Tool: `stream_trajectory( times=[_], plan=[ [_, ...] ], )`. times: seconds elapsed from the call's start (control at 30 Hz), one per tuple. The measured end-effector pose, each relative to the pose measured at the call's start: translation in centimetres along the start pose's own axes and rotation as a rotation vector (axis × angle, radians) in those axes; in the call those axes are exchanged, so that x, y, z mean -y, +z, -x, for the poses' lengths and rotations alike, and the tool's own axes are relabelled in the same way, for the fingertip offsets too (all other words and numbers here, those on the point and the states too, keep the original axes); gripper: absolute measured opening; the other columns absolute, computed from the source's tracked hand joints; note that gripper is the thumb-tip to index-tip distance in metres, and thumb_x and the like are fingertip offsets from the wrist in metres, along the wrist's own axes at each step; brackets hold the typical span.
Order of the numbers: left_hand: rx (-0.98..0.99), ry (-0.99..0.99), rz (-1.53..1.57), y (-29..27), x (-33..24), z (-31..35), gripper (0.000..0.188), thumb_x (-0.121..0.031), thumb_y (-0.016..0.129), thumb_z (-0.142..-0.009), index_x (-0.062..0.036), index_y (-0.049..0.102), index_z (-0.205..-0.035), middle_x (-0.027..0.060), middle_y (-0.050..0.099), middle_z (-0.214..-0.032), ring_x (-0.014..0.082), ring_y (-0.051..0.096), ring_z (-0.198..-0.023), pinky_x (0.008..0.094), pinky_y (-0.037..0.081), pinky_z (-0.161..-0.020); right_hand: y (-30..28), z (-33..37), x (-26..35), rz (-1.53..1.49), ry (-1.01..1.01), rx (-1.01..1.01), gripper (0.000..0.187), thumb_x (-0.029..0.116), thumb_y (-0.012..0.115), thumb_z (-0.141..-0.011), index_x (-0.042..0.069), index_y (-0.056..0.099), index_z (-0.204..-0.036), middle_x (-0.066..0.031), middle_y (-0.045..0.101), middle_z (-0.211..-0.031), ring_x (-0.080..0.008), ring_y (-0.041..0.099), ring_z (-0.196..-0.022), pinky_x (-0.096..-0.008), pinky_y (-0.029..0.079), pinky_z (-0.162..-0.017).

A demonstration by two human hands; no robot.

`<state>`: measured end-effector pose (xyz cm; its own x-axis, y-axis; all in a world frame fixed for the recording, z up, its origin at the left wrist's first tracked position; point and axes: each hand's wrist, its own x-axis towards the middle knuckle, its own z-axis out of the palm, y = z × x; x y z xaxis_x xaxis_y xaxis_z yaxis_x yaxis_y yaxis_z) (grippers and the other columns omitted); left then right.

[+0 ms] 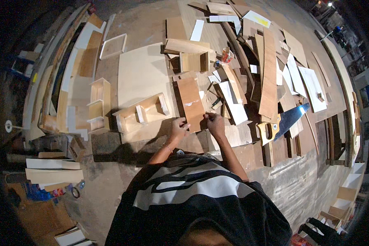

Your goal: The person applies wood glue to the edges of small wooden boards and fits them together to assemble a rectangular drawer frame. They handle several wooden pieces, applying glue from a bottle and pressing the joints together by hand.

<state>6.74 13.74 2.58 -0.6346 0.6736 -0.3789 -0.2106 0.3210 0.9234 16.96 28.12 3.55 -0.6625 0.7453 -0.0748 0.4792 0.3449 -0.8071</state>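
A reddish-brown rectangular board (191,102) with a pale mark lies in front of me, its near end between my hands. My left hand (178,130) is at its near left corner, fingers slightly bent and apart, holding nothing that I can see. At the near right corner, the fingers of my right hand (215,124) are pinched together; what is in them, if anything, is too small to make out. Left of the board stands a pale wooden box frame (141,112) with a divider. Beyond it sits another open wooden box (194,62).
A handsaw (291,121) with a wooden handle lies to the right, near white and brown board offcuts (268,74). A divided wooden tray (99,104) and a large pale panel (140,69) are on the left. A clear container (226,55) stands beyond the offcuts.
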Motion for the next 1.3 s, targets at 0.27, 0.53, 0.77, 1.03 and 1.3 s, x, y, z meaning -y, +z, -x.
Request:
stream_trajectory(
  times=[0.27,0.53,0.77,1.03,1.3],
  plan=[
    [-0.157,0.384,-0.139,-0.1,-1.1,-3.6,0.023,-0.006,0.059,-0.076,0.0017,0.055,-0.098,0.0045,0.056,-0.073,0.0105,0.048,-0.063,0.0266,0.041,-0.057,-1.7,-2.0,3.6,0.173,-0.107,-0.109,0.022,0.019,0.061,-0.074,0.004,0.065,-0.089,-0.0169,0.063,-0.078,-0.0291,0.062,-0.071,-0.0348,0.048,-0.062],
    [-0.089,0.468,-0.311,2.8,-6.1,-7.2,0.018,-0.009,0.059,-0.077,0.0012,0.057,-0.091,0.0119,0.061,-0.078,0.0181,0.059,-0.072,0.0295,0.045,-0.065,-2.2,-7.0,2.5,-0.063,-0.157,-0.224,0.018,0.009,0.066,-0.071,-0.001,0.064,-0.085,-0.0149,0.062,-0.067,-0.0210,0.061,-0.059,-0.0291,0.046,-0.055],
    [0.007,0.366,-0.328,6.5,-10.2,-13.9,0.022,-0.006,0.055,-0.078,0.0008,0.057,-0.099,0.0090,0.062,-0.085,0.0131,0.058,-0.078,0.0251,0.045,-0.071,-5.6,-13.2,3.3,-0.126,-0.073,-0.286,0.016,0.014,0.058,-0.077,-0.001,0.063,-0.082,-0.0172,0.062,-0.069,-0.0259,0.061,-0.060,-0.0322,0.046,-0.057],
    [0.100,0.355,-0.268,11.3,-13.4,-20.3,0.039,-0.003,0.054,-0.079,0.0039,0.045,-0.116,0.0139,0.059,-0.100,0.0179,0.058,-0.085,0.0291,0.050,-0.070,-7.7,-23.7,-1.1,0.147,-0.046,-0.478,0.045,0.016,0.064,-0.071,0.002,0.049,-0.111,-0.0178,0.054,-0.093,-0.0333,0.056,-0.083,-0.0386,0.045,-0.069],
    [0.076,0.355,-0.176,12.0,-14.1,-21.2,0.038,-0.003,0.055,-0.078,0.0018,0.047,-0.114,0.0122,0.059,-0.100,0.0176,0.057,-0.083,0.0283,0.047,-0.073,-7.3,-28.4,-1.6,0.119,-0.180,-0.468,0.050,0.023,0.068,-0.067,0.003,0.051,-0.109,-0.0176,0.053,-0.107,-0.0329,0.056,-0.091,-0.0383,0.046,-0.074]
  ],
)
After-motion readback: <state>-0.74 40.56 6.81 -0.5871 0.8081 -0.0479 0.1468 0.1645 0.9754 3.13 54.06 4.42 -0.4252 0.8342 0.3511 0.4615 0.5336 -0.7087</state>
